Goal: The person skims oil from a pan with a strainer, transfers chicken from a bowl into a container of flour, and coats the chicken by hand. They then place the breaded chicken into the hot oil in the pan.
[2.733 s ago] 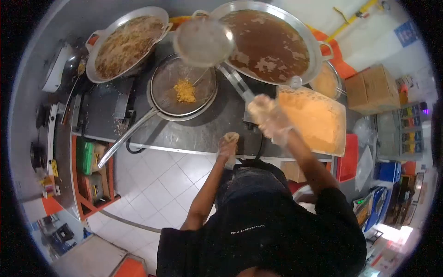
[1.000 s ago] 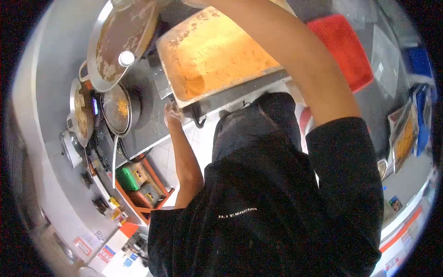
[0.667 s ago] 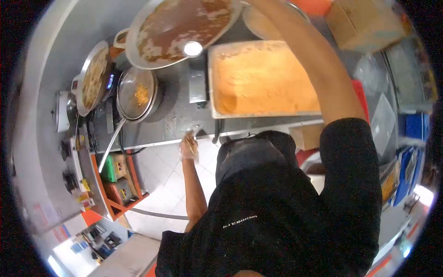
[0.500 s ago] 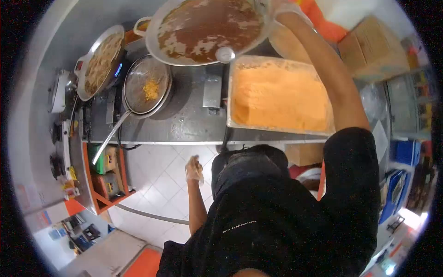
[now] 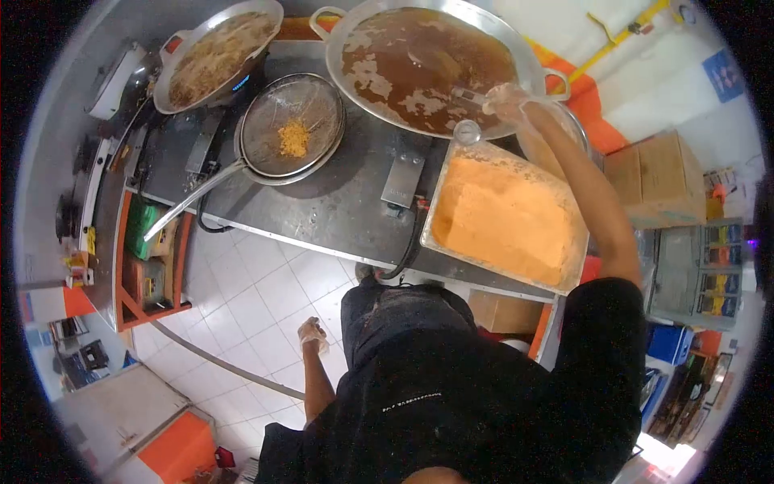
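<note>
My right hand [image 5: 506, 102], in a clear plastic glove, reaches over the right side of a wide metal pan [image 5: 348, 85] of brown, frothy oil [image 5: 431, 60]. Its fingers are closed, and a pale narrow piece sticks out from them to the left; I cannot tell what it is. A round dial thermometer [image 5: 467, 131] sits at the pan's near rim, just below this hand. Under my right forearm lies a rectangular tray [image 5: 433, 234] of orange powdery coating [image 5: 508, 218]. My left hand [image 5: 313, 335], gloved as well, hangs low over the tiled floor, fingers loosely curled, nothing visible in them.
A long-handled mesh strainer [image 5: 266, 157] with yellow crumbs rests over a pot on the dark counter [image 5: 306, 210]. Another pan [image 5: 167, 89] of bubbling oil stands at the far left. Cardboard boxes [image 5: 657, 177] are stacked at right, and a yellow pipe [image 5: 621, 47] runs along the wall.
The view has turned and shifted, bringing the whole large pan into sight. My right hand now shows over the oil, lower than its earlier place at the pan's edge. My left hand still hangs down.
</note>
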{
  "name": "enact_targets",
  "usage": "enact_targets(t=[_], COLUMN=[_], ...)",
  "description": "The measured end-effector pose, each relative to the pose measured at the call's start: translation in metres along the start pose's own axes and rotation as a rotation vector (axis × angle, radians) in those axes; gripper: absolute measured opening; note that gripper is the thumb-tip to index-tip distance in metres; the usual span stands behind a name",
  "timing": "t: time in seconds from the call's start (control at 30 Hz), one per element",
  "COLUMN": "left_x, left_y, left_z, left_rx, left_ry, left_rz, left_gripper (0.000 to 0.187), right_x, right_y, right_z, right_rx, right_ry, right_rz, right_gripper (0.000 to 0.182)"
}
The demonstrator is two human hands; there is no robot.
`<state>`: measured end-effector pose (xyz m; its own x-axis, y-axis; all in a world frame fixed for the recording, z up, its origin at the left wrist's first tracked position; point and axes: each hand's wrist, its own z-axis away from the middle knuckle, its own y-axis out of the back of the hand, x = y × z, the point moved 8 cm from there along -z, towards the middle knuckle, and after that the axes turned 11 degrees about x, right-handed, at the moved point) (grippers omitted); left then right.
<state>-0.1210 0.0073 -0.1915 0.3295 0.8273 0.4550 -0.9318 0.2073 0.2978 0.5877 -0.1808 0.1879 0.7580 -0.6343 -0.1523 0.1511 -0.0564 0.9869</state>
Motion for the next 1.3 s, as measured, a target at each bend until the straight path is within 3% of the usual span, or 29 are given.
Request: enact_targets(t=[0.07,0.13,0.17,0.23,0.33,0.43,0.5,0.57,0.7,0.73,0.8,0.87,0.93,0.97,1.03,1.17,1.3], left_x=[-0.002,-0.009,-0.011,-0.015,-0.026,-0.028,-0.038,-0.044,-0.030,-0.028,-0.023,-0.008,0.004,0.018,0.035,0.048,0.050], left_y=[-0.003,-0.011,-0.011,-0.012,-0.017,-0.021,-0.019,-0.017,-0.015,-0.011,-0.004,-0.007,-0.006,-0.007,-0.004,0.008,0.017], left_z=[0.000,-0.004,-0.005,-0.011,-0.008,0.004,-0.008,-0.011,0.000,-0.001,-0.013,-0.014,-0.018,-0.023,-0.030,-0.026,-0.050], left_rx=[-0.072,-0.089,-0.056,-0.083,-0.089,-0.085,-0.078,-0.065,-0.021,-0.018,-0.067,-0.099,-0.073,-0.058,-0.050,-0.020,-0.070], left_ry=[-0.028,0.073,0.033,0.064,0.063,0.052,0.081,0.095,0.105,0.088,0.054,0.046,0.025,-0.014,-0.016,0.020,-0.004], left_rz=[0.043,0.223,0.195,0.288,0.382,0.352,0.400,0.358,0.252,0.216,0.183,0.138,0.157,0.195,0.190,0.109,0.126], left_gripper=[0.012,0.015,0.019,0.019,0.019,0.022,0.018,0.017,0.016,0.015,0.015,0.017,0.017,0.017,0.016,0.013,0.016], right_x=[-0.002,0.004,-0.013,-0.042,-0.040,-0.026,-0.050,-0.097,-0.165,-0.180,-0.229,-0.259,-0.283,-0.285,-0.299,-0.313,-0.302], right_y=[-0.011,-0.022,-0.008,0.010,0.007,-0.002,0.014,0.065,0.102,0.090,0.093,0.068,0.021,0.006,0.001,0.009,0.044], right_z=[0.001,-0.004,0.000,0.025,0.031,0.015,0.013,0.028,0.017,0.009,0.001,-0.003,-0.022,-0.027,-0.035,-0.040,-0.025], right_rx=[-0.110,-0.090,-0.090,-0.224,-0.163,-0.094,-0.068,-0.035,0.047,0.039,0.354,0.271,0.173,0.174,0.395,0.359,0.432], right_ry=[-0.070,-0.165,-0.138,-0.307,-0.428,-0.320,-0.266,-0.321,-0.207,-0.198,0.047,-0.035,0.151,0.147,0.204,0.246,0.093], right_rz=[-0.035,-0.522,-0.506,-0.492,-0.661,-0.695,-0.738,-0.501,-0.250,-0.252,0.081,0.021,0.253,0.247,0.220,0.326,0.170], right_gripper=[0.025,0.023,0.023,0.023,0.022,0.024,0.025,0.026,0.025,0.025,0.023,0.030,0.033,0.033,0.019,0.020,0.021])
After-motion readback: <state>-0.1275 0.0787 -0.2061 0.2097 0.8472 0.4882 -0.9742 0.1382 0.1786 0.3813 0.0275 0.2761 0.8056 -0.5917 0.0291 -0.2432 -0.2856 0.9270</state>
